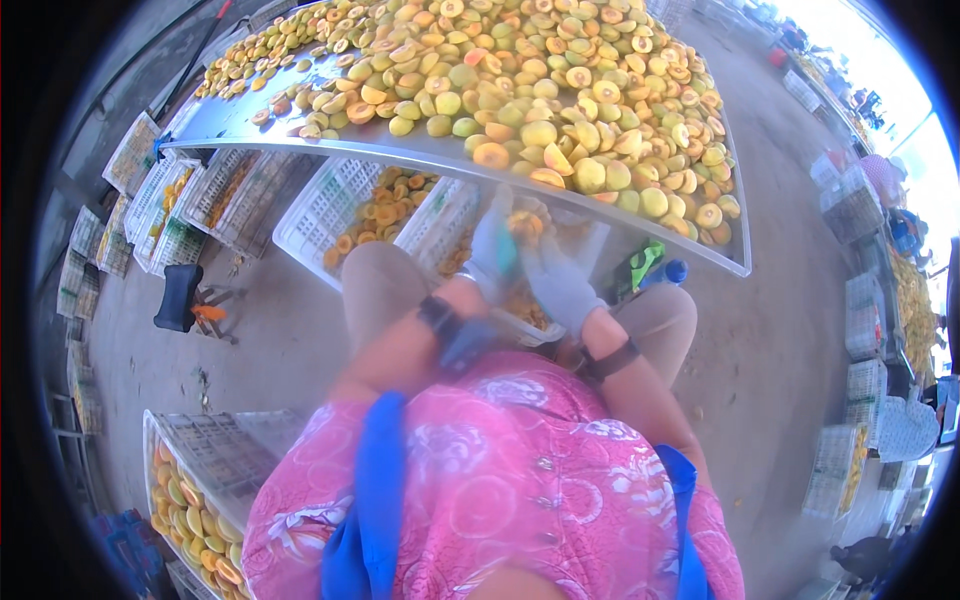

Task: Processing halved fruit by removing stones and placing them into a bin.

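Observation:
My left hand [491,252] and my right hand [558,284], both in pale gloves, meet just below the table's near edge. Between their fingertips is an orange apricot [526,225], with the fingers of both hands closed around it. Motion smears the fingers, so the exact grip is unclear. A teal patch shows at my left palm; I cannot make out what it is. Under the hands stands a white crate [432,226] with apricot pieces in it. Above them, many halved apricots [590,90] cover the metal table [330,150].
To the left, another white crate [305,225] holds apricot halves. A small black stool [178,298] stands on the floor, with more crates [215,195] behind it. A filled crate [200,440] sits at lower left. A blue-capped bottle [672,271] is by my right knee. People and crates line the right side.

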A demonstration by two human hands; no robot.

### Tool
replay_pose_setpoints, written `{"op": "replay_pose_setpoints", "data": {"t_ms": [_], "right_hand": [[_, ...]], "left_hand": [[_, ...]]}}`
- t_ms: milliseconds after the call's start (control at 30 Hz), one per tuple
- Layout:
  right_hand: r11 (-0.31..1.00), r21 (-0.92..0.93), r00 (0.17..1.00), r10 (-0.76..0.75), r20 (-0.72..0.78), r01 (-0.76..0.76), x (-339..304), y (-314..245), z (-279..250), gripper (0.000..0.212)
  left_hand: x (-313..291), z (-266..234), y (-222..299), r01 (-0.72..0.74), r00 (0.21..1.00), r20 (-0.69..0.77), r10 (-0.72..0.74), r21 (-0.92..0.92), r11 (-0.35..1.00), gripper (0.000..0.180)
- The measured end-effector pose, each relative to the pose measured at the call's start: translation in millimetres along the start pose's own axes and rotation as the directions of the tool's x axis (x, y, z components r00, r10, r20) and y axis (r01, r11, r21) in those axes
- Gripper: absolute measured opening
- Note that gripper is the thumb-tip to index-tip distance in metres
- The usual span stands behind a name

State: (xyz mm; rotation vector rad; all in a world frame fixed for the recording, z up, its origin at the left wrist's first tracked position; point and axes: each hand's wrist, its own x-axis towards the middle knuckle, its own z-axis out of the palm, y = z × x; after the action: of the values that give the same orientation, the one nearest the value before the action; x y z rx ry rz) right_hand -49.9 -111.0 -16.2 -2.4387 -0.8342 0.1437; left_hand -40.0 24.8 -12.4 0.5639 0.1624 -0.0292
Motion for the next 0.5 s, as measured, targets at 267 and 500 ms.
{"op": "replay_pose_setpoints", "data": {"t_ms": [267,500], "right_hand": [[0.729,0.611,0.943,0.317,0.099,-0.309,-3.3,-49.6,-20.6,0.050],[0.599,0.789,0.990,0.111,0.088,-0.137,-3.2,-40.9,-17.3,0.036]], "left_hand": [[-6.4,1.8,5.5,-0.245,0.958,-0.021,0.286,0.464,0.852,0.048],[-12.6,2.7,22.3,-0.036,0.997,-0.048,0.052,0.285,0.958,0.047]]}}
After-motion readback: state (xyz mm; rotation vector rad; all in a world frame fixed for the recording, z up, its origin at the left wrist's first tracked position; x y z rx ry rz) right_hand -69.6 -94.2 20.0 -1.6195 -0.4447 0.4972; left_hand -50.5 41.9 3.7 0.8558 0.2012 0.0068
